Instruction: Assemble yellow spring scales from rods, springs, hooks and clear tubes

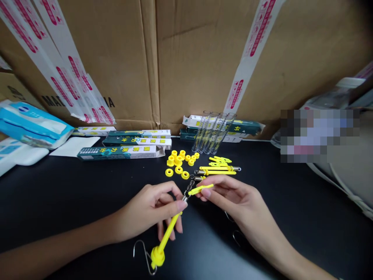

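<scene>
My left hand (pixel 163 208) pinches the spring end of a yellow spring-scale rod (pixel 169 232) between thumb and forefinger. The rod slants down toward me, ending in a round yellow cap (pixel 157 256) with a bent metal hook (pixel 142 249). Between thumb and fingers, my right hand (pixel 227 196) grips a slim yellow plastic piece (pixel 201 189). That piece's left tip meets the wire loop (pixel 187 193) at the top of the spring; whether it is hooked through I cannot tell. Just beyond my fingers lie more yellow rods with springs (pixel 218 172) and several small yellow strips (pixel 220 160).
Several yellow caps and rings (pixel 178 170) lie mid-table. Transparent tubes (pixel 214 134) stand behind them. Printed spring-scale boxes (pixel 125 151) lie at left, with others (pixel 247 127) behind the tubes. A blue tissue pack (pixel 32 122) sits far left; cardboard (pixel 192 58) walls the back. A plastic bottle (pixel 329 95) stands right.
</scene>
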Demonstrator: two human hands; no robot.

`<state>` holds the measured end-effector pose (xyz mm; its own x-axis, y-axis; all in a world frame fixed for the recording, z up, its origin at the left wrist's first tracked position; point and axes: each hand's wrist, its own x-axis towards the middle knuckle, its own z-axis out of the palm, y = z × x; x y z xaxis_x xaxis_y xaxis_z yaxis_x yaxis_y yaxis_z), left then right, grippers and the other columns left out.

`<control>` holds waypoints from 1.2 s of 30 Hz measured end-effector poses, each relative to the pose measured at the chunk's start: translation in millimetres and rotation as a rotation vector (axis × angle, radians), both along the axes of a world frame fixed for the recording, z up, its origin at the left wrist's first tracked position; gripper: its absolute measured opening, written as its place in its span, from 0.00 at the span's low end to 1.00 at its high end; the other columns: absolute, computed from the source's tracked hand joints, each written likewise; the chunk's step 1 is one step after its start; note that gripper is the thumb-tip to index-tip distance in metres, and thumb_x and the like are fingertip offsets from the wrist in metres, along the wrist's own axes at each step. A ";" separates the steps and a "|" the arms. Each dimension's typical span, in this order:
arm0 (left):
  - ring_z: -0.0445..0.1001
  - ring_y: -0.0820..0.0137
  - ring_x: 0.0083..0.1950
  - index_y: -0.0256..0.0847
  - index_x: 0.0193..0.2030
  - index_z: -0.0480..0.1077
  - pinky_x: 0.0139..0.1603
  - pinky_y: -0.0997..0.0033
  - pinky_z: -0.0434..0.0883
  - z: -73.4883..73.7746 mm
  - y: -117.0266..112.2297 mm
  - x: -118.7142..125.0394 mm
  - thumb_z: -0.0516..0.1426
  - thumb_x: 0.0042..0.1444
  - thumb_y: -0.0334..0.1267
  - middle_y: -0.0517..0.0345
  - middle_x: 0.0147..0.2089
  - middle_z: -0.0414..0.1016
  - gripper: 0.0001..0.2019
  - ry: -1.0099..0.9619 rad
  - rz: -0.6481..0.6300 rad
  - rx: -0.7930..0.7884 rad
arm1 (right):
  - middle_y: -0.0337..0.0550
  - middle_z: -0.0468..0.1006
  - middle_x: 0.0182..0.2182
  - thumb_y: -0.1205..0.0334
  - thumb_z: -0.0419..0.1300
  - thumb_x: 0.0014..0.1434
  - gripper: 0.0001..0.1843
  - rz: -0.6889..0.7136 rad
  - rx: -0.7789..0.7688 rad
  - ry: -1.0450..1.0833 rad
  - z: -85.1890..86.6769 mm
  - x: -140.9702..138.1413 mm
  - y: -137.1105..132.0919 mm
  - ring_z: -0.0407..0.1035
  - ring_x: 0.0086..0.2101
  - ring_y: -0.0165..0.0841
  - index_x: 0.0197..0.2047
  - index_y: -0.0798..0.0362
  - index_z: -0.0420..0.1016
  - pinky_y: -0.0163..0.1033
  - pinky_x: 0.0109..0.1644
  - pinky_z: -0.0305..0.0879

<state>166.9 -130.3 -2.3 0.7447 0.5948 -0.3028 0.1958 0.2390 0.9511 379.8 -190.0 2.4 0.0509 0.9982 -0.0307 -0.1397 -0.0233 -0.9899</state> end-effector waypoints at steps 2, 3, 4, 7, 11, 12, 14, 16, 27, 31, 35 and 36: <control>0.71 0.76 0.18 0.41 0.41 0.64 0.16 0.84 0.66 0.7 0.5 -0.1 0.57 0.65 0.49 0.60 0.26 0.80 0.13 0.025 -0.007 0.028 | 0.37 0.85 0.32 0.59 0.73 0.56 0.05 0.004 0.027 -0.060 -0.7 -0.7 -0.9 0.79 0.33 0.28 0.37 0.47 0.84 0.28 0.41 0.75; 0.67 0.78 0.15 0.41 0.43 0.64 0.14 0.85 0.62 1.2 0.7 -0.5 0.56 0.66 0.48 0.62 0.25 0.79 0.12 0.042 -0.012 0.048 | 0.37 0.85 0.32 0.59 0.72 0.56 0.05 0.007 0.050 -0.100 -1.9 -1.0 -1.8 0.80 0.32 0.29 0.37 0.47 0.84 0.29 0.40 0.76; 0.63 0.79 0.14 0.41 0.45 0.64 0.12 0.86 0.58 1.6 0.8 -0.9 0.56 0.66 0.48 0.63 0.23 0.78 0.12 0.059 -0.019 0.072 | 0.37 0.86 0.32 0.59 0.71 0.57 0.05 0.011 0.079 -0.153 -3.5 -1.3 -2.8 0.81 0.32 0.30 0.38 0.46 0.84 0.30 0.40 0.77; 0.56 0.80 0.13 0.40 0.45 0.66 0.13 0.85 0.52 2.6 0.9 -2.5 0.55 0.67 0.48 0.67 0.19 0.73 0.12 0.097 -0.045 0.128 | 0.35 0.87 0.36 0.60 0.70 0.59 0.07 0.017 0.194 -0.362 -8.6 -1.4 -5.7 0.83 0.34 0.32 0.43 0.44 0.83 0.31 0.41 0.77; 0.56 0.80 0.14 0.39 0.42 0.70 0.17 0.82 0.53 3.4 0.2 -3.4 0.54 0.68 0.51 0.71 0.15 0.65 0.16 0.107 -0.056 0.184 | 0.32 0.88 0.36 0.65 0.68 0.61 0.08 0.000 0.326 -0.573 -9.0 0.0 -7.2 0.83 0.33 0.29 0.44 0.45 0.83 0.27 0.40 0.75; 0.57 0.80 0.15 0.39 0.41 0.71 0.19 0.82 0.54 3.6 -0.1 -3.3 0.53 0.68 0.50 0.71 0.15 0.64 0.16 0.108 -0.059 0.201 | 0.31 0.87 0.35 0.65 0.68 0.61 0.07 -0.011 0.344 -0.607 -8.0 0.2 -7.2 0.82 0.32 0.28 0.43 0.46 0.83 0.26 0.39 0.75; 0.58 0.80 0.16 0.38 0.39 0.71 0.20 0.81 0.55 4.0 -0.6 -3.0 0.53 0.68 0.49 0.71 0.15 0.64 0.16 0.118 -0.072 0.232 | 0.32 0.87 0.35 0.65 0.67 0.62 0.05 -0.038 0.366 -0.663 -5.7 0.7 -7.0 0.81 0.31 0.27 0.41 0.47 0.83 0.27 0.38 0.74; 0.60 0.79 0.16 0.39 0.38 0.71 0.21 0.80 0.55 4.5 -1.3 -2.7 0.53 0.68 0.48 0.71 0.15 0.63 0.15 0.127 -0.087 0.254 | 0.34 0.88 0.37 0.65 0.67 0.62 0.05 -0.061 0.376 -0.705 -3.9 1.7 -6.3 0.82 0.34 0.29 0.41 0.48 0.83 0.28 0.39 0.75; 0.60 0.78 0.16 0.40 0.33 0.67 0.22 0.78 0.55 6.2 -2.4 -0.6 0.51 0.67 0.49 0.71 0.14 0.62 0.17 0.153 -0.023 0.292 | 0.40 0.86 0.39 0.57 0.60 0.68 0.09 -0.281 0.463 -0.932 9.4 41.4 4.1 0.80 0.35 0.33 0.42 0.50 0.81 0.34 0.37 0.73; 0.59 0.78 0.16 0.40 0.33 0.67 0.22 0.78 0.56 3.5 -2.9 -1.2 0.51 0.68 0.49 0.71 0.14 0.62 0.17 0.178 -0.043 0.323 | 0.42 0.86 0.39 0.57 0.61 0.68 0.09 -0.287 0.479 -0.880 5.4 29.5 -2.1 0.79 0.36 0.33 0.45 0.51 0.80 0.35 0.41 0.73; 0.59 0.79 0.16 0.40 0.35 0.68 0.21 0.79 0.55 3.1 -4.0 -2.0 0.51 0.69 0.49 0.71 0.15 0.64 0.16 0.175 -0.110 0.336 | 0.44 0.83 0.42 0.59 0.64 0.66 0.16 0.001 0.582 -0.904 -7.0 5.1 -17.5 0.76 0.37 0.33 0.55 0.53 0.75 0.35 0.44 0.72; 0.59 0.79 0.16 0.40 0.35 0.69 0.20 0.80 0.54 3.4 -4.7 -2.2 0.51 0.68 0.48 0.71 0.16 0.64 0.15 0.178 -0.133 0.349 | 0.42 0.82 0.42 0.62 0.63 0.68 0.15 0.051 0.581 -0.885 -9.9 1.9 -20.8 0.76 0.38 0.32 0.56 0.52 0.75 0.34 0.45 0.71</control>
<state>164.7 -134.9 1.2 0.7759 0.5870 -0.2312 0.3722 -0.1299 0.9190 381.7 -210.8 -7.6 -0.2205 0.8495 0.4793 0.6241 0.5005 -0.6000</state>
